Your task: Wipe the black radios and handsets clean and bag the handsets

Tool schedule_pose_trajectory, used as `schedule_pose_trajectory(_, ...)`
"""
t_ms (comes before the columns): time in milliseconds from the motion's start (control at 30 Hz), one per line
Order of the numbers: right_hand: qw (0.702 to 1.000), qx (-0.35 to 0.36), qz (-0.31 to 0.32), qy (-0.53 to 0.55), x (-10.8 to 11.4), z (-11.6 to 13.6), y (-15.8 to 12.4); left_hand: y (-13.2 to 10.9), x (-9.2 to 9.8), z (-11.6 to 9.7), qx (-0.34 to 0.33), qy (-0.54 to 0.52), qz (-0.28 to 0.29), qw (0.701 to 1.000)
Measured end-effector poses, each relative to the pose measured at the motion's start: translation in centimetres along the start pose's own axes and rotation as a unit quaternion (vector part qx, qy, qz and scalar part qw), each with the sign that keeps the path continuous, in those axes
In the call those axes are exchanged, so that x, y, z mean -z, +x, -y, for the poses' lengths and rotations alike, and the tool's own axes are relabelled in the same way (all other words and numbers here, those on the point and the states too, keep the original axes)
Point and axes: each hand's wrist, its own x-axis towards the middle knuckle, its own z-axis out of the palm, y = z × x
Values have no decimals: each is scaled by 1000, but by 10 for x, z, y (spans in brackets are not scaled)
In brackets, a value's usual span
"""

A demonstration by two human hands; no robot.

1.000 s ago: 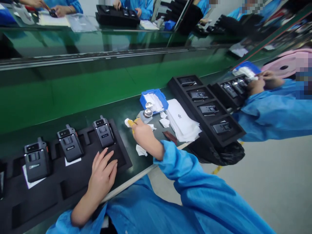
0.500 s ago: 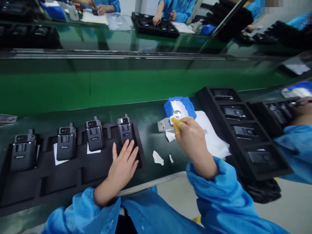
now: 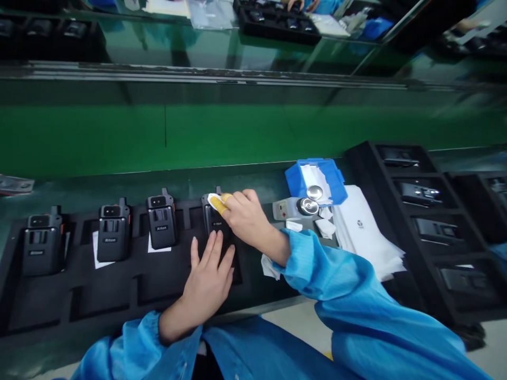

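The right hand (image 3: 247,219) pinches a white wipe (image 3: 214,199) onto the top of a black Riton radio (image 3: 217,224). Just below that pinch, the left hand (image 3: 208,277) lies flat with fingers spread, touching the radio's lower end in the foam tray (image 3: 119,285).

Three black foam trays (image 3: 119,301) along the surface's near edge, four black handheld radios (image 3: 161,227) in the leftmost; two round silver caps (image 3: 315,191); one blue plastic bin (image 3: 295,182).
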Motion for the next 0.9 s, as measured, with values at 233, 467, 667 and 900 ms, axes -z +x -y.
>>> schedule_pose_trajectory(233,999,4,-45,12,-7,3,-3,3,2,-1,-3,-6,-3,1000)
schedule_pose_trajectory(467,996,-41,-79,8,-12,7,-7,4,3,-2,1,-2,-3,1000)
schedule_pose_trajectory(667,991,-16,-128,-25,-20,14,-1,3,1,-1,2,-7,-8,1000)
schedule_pose_trajectory(900,956,-39,-275,-90,-26,16,7,4,2,-2,1,4,-18,1000)
